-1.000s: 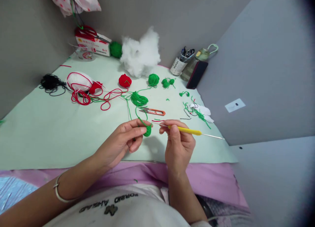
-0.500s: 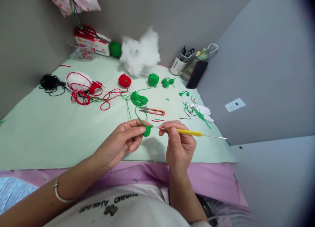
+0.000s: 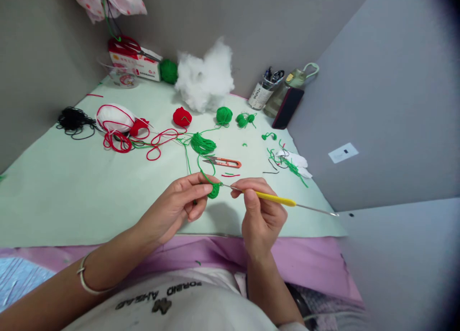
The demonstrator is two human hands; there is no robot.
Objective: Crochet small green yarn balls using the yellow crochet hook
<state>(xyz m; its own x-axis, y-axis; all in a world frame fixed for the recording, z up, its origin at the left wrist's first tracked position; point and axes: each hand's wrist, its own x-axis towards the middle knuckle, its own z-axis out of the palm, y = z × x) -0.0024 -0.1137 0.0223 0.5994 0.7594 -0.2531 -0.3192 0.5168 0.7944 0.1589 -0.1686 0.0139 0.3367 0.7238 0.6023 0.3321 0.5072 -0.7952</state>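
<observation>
Between thumb and fingers, my left hand (image 3: pixel 185 197) pinches a small round green crochet piece (image 3: pixel 214 191). A strand of green yarn runs over the left fingers and back toward a loose green skein (image 3: pixel 203 144) on the table. My right hand (image 3: pixel 262 211) grips a crochet hook (image 3: pixel 275 197) by its yellow handle, pen-like. The hook's thin metal tip meets the right edge of the green piece, while its other metal end points out to the right. Just beyond the hands lie orange thread snips (image 3: pixel 223 162).
A red yarn ball (image 3: pixel 182 116), a green yarn ball (image 3: pixel 224 116) and white stuffing (image 3: pixel 204 77) sit farther back. White yarn (image 3: pixel 115 118) tangled with red lies left. Yarn scraps (image 3: pixel 293 167), a phone (image 3: pixel 288 108), bottle (image 3: pixel 278 98) and pen cup (image 3: pixel 261 94) stand right, near the grey wall.
The crochet hook has tilted: its far right end has dropped and shifted outward, with the right fingers turning slightly. The left hand and green piece are almost unchanged.
</observation>
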